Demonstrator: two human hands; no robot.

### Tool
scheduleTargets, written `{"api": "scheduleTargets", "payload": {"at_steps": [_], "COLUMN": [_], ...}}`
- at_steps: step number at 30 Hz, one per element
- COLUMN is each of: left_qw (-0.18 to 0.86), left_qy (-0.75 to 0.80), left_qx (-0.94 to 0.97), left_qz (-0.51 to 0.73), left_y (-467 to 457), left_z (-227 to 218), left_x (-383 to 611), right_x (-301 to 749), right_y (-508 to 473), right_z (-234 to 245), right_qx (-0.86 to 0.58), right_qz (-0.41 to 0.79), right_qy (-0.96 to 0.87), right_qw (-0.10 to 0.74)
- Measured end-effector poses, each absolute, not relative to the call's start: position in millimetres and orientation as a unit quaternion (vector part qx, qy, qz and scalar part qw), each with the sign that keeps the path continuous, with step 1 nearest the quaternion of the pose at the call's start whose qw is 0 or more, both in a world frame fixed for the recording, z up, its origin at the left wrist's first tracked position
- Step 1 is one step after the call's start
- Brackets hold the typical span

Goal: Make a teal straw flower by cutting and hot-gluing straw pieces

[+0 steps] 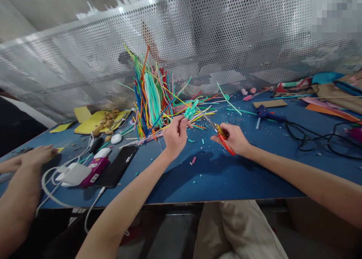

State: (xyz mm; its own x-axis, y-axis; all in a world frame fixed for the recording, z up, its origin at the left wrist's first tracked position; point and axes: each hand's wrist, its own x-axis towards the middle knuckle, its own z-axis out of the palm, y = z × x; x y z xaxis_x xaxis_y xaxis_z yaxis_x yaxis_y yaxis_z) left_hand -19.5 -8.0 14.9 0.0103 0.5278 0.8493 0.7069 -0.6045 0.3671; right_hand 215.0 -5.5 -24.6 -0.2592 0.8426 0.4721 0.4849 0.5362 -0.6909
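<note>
Between the fingertips of my left hand (177,132) is a small turquoise pipe-cleaner piece (191,109), bunched in short fuzzy lobes. My right hand (234,139) is closed around the red and yellow handles of a pair of scissors (225,143). Their blades point up and left, with the tips at the turquoise piece; whether they touch it I cannot tell. Behind my left hand stands a thick upright bundle of colourful pipe cleaners (154,97), with more lying loose around it. Short turquoise clippings and a pink scrap (193,160) lie on the blue table (175,180) below my hands.
At left are a black phone (118,166), a purple power strip (94,172) with white cables, and another person's hands (36,157). A glue gun (270,114) with a black cord lies right, near pink pieces (248,97) and paper scraps. A perforated metal panel (226,44) borders the back.
</note>
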Motion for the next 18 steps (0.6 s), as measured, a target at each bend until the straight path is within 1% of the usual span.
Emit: {"api": "scheduleTargets", "payload": {"at_steps": [18], "left_qw": [0.08], "left_qy": [-0.433], "left_qx": [-0.707], "left_qz": [-0.553], "left_y": [-7.5], "left_z": [13.0], "left_x": [-21.0], "right_x": [217.6], "right_y": [-3.2], "right_z": [-23.1], "right_qx": [-0.426], "right_qz": [0.17], "right_qy": [-0.779], "right_qw": [0.427]}}
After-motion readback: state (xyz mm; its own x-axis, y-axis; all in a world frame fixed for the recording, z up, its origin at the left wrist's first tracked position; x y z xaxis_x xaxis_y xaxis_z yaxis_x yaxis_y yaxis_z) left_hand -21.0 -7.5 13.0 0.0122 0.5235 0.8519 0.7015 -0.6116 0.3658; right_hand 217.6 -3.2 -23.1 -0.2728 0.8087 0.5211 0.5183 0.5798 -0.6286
